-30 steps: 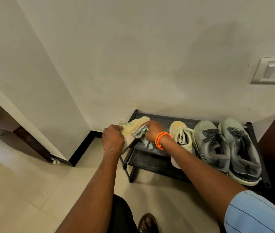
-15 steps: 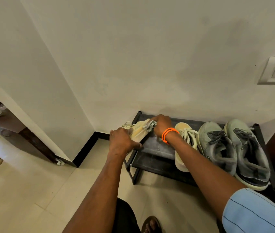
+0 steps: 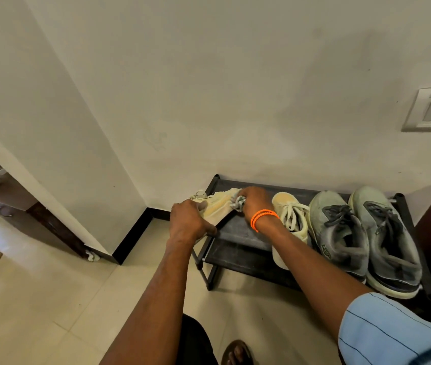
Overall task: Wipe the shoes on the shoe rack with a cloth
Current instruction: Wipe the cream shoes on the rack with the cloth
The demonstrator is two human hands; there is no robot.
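Your left hand (image 3: 189,222) grips the pale yellow knit sneaker (image 3: 218,206) over the left end of the black metal shoe rack (image 3: 238,230), while your right hand (image 3: 255,204) presses a bunched grey cloth (image 3: 238,202) against its toe.

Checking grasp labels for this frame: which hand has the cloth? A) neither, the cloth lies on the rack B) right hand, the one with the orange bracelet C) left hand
B: the right hand, above the orange bracelet, bunches the grey cloth against the cream shoe, which the left hand steadies.
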